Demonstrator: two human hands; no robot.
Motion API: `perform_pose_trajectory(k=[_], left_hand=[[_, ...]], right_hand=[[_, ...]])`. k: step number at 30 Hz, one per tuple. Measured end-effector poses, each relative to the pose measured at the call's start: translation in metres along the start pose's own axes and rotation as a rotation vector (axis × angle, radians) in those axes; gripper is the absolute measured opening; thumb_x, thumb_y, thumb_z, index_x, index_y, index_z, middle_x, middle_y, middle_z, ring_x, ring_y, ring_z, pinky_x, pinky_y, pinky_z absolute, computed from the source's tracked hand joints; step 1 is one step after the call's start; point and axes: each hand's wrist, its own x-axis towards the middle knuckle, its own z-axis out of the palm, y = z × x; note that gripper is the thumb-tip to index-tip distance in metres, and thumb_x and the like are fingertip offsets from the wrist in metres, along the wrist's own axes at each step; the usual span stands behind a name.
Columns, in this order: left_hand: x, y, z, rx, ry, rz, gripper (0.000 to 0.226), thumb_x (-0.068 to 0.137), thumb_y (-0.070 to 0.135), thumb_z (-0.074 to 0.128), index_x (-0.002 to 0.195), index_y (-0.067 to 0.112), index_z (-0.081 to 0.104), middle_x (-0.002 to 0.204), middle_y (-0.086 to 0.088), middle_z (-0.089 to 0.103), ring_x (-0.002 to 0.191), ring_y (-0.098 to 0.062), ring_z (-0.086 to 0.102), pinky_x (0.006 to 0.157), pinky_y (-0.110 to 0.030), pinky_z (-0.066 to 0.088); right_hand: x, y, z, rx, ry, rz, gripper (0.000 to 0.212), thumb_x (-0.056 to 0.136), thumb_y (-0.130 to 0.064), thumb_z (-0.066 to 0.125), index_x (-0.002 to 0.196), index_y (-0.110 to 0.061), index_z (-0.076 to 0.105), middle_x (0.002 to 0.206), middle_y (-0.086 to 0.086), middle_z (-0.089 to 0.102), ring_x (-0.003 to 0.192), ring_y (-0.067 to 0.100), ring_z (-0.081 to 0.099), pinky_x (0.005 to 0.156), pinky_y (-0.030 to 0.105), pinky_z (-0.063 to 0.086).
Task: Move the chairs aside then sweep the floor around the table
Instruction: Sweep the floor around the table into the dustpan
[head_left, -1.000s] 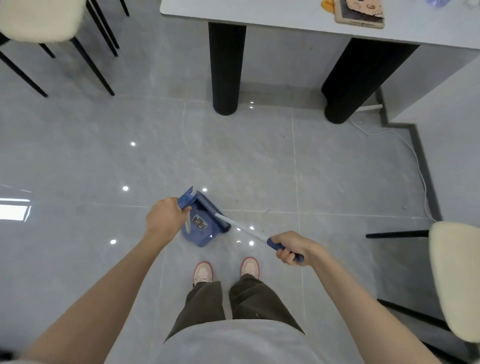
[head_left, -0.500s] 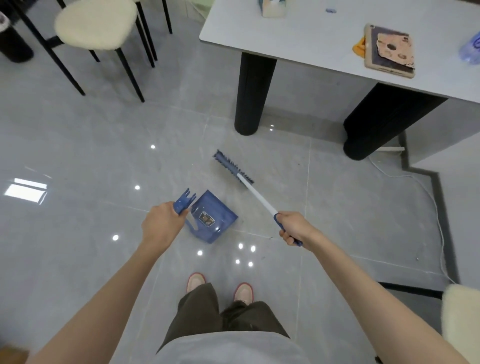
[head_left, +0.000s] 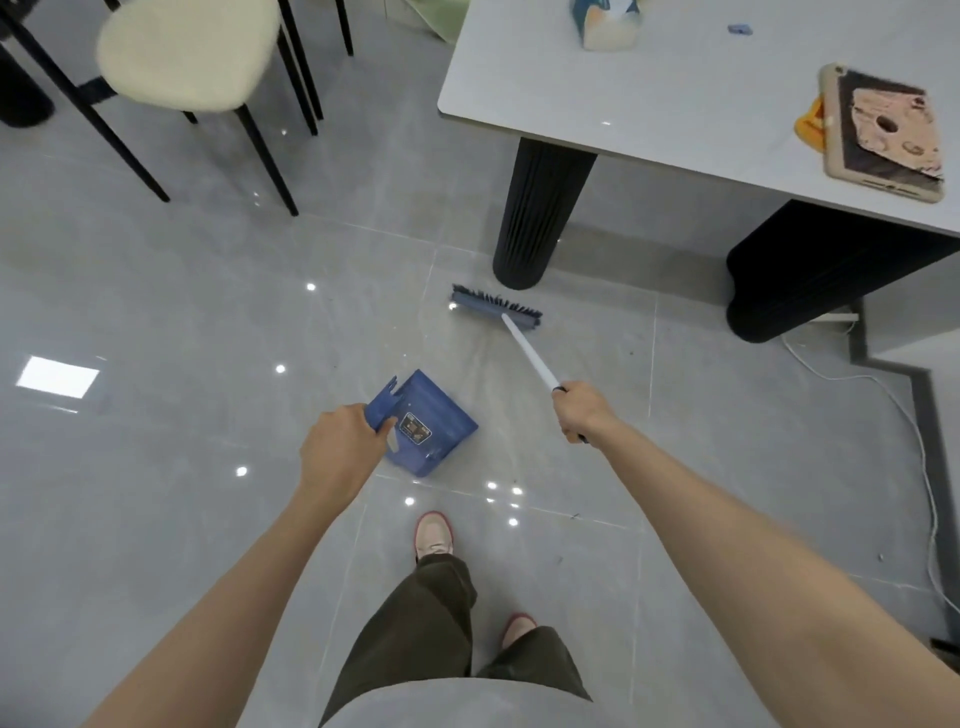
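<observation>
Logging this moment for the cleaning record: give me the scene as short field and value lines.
left hand: grips blue dustpan
right hand: grips broom handle
broom head: on floor, close to black table leg
chair: upper left, away from table
on table: tablet
floor: grey glossy tiles

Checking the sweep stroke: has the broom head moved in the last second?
Yes. The broom head has swung away from the blue dustpan, out toward the round black table leg, and now lies close in front of it.
</observation>
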Motion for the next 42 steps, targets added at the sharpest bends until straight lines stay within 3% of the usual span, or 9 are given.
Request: perform_pose_trajectory(k=[3, 12, 18, 20, 22, 24, 33, 39, 42], left_hand=[[0.036, 0.009, -0.01, 0.035, -0.022, 0.022, 0.042, 0.091, 0.033, 0.058, 0.055, 0.019, 0.041, 0.06, -0.003, 0.053, 0.062, -0.026, 0.057, 0.055, -0.026, 0.038], [0.113, 0.026, -0.015, -0.025, -0.048, -0.031, 0.034, 0.091, 0.031, 0.057, 0.066, 0.01, 0.054, 0.058, -0.003, 0.053, 0.06, -0.024, 0.056, 0.046, -0.022, 0.033], [0.133, 0.043, -0.022, -0.059, -0.058, -0.043, 0.03, 0.091, 0.03, 0.057, 0.07, 0.009, 0.056, 0.067, -0.009, 0.058, 0.062, -0.026, 0.054, 0.052, -0.025, 0.036], [0.136, 0.048, -0.026, -0.06, -0.068, -0.04, 0.03, 0.09, 0.029, 0.058, 0.069, 0.008, 0.055, 0.066, -0.009, 0.057, 0.061, -0.026, 0.054, 0.049, -0.024, 0.035], [0.139, 0.052, -0.029, -0.066, -0.07, -0.033, 0.029, 0.089, 0.028, 0.059, 0.068, 0.008, 0.055, 0.066, -0.009, 0.057, 0.062, -0.028, 0.055, 0.055, -0.025, 0.039], [0.141, 0.053, -0.03, -0.064, -0.072, -0.025, 0.032, 0.089, 0.027, 0.06, 0.063, 0.01, 0.052, 0.065, -0.008, 0.056, 0.063, -0.028, 0.055, 0.057, -0.027, 0.04], [0.128, 0.036, -0.03, -0.08, -0.077, -0.027, 0.033, 0.092, 0.029, 0.059, 0.071, 0.003, 0.059, 0.054, -0.002, 0.05, 0.05, -0.016, 0.048, 0.043, -0.021, 0.032], [0.138, 0.035, -0.029, -0.034, -0.052, -0.075, 0.037, 0.091, 0.029, 0.059, 0.06, 0.01, 0.05, 0.051, -0.001, 0.047, 0.051, -0.019, 0.048, 0.043, -0.021, 0.032], [0.141, 0.047, -0.022, -0.026, -0.044, -0.081, 0.035, 0.091, 0.03, 0.059, 0.065, 0.008, 0.054, 0.053, -0.001, 0.048, 0.058, -0.024, 0.052, 0.044, -0.021, 0.031]], right_hand=[[0.025, -0.024, 0.0, 0.022, 0.013, 0.057, 0.02, 0.094, -0.006, 0.032, 0.083, -0.007, 0.048, 0.062, 0.01, 0.047, 0.043, 0.019, 0.04, 0.037, 0.019, 0.028], [0.051, -0.032, 0.002, -0.123, -0.118, 0.165, 0.028, 0.093, -0.005, 0.033, 0.104, -0.001, 0.057, 0.06, 0.01, 0.045, 0.041, 0.018, 0.039, 0.038, 0.016, 0.029], [0.026, -0.035, -0.04, 0.069, -0.284, 0.292, 0.02, 0.086, -0.007, 0.04, 0.067, -0.016, 0.04, 0.059, 0.003, 0.028, 0.036, 0.012, 0.019, 0.04, 0.014, 0.013], [0.009, -0.036, -0.056, 0.135, -0.295, 0.316, 0.021, 0.089, -0.013, 0.043, 0.093, -0.006, 0.063, 0.06, 0.004, 0.032, 0.039, 0.01, 0.018, 0.038, 0.014, 0.013], [-0.001, -0.034, -0.069, 0.167, -0.266, 0.271, 0.046, 0.092, -0.015, 0.043, 0.132, 0.006, 0.047, 0.063, 0.005, 0.034, 0.04, 0.009, 0.019, 0.037, 0.014, 0.013], [-0.009, -0.037, -0.074, 0.207, -0.228, 0.204, 0.046, 0.095, -0.014, 0.042, 0.137, 0.007, 0.039, 0.065, 0.005, 0.033, 0.035, 0.008, 0.022, 0.035, 0.013, 0.015], [0.067, -0.075, -0.063, 0.099, -0.031, 0.002, 0.022, 0.099, -0.016, 0.036, 0.092, -0.007, 0.054, 0.054, 0.007, 0.04, 0.042, 0.018, 0.033, 0.041, 0.025, 0.026], [0.138, -0.09, -0.056, 0.109, -0.015, 0.143, 0.021, 0.097, -0.007, 0.033, 0.1, -0.003, 0.053, 0.062, 0.011, 0.046, 0.043, 0.016, 0.031, 0.033, 0.014, 0.026], [0.148, -0.078, -0.05, 0.096, -0.07, 0.221, 0.024, 0.095, -0.002, 0.031, 0.075, -0.006, 0.045, 0.059, 0.008, 0.039, 0.044, 0.014, 0.028, 0.035, 0.013, 0.022]])
